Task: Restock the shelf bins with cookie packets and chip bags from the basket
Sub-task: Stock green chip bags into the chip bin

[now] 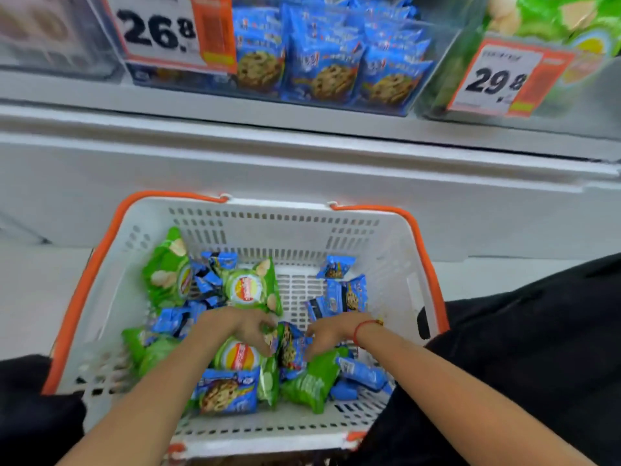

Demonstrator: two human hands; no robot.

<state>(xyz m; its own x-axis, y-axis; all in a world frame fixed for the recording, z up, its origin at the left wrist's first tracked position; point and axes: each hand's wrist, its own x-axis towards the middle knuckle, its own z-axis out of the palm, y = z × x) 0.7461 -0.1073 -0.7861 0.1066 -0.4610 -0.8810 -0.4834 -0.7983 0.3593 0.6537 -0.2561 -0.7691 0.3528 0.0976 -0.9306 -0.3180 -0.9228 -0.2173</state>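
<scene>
The blue cookie packets [291, 351] between the two hands stand on edge near the middle of the white basket [396, 250], gathered together, probably so that several can be lifted to the shelf in one go rather than singly. The left hand [250, 327] curls its fingers against their left side, over a green chip bag [237, 356] lying flat beneath it; the right hand [327, 336], with a red string on its wrist, presses curled fingers against their right side, so both hands grip the same small bunch. More cookie packets and green chip bags lie loose across the basket floor, heaped mostly to the left and front. Above, the clear shelf bin of matching cookie packets [322, 58] sits behind the 26.8 price tag [158, 31], and the green chip bin [551, 25] stands just beside it to the right, behind the 29.8 tag [497, 79], so each sort has its place directly overhead.
</scene>
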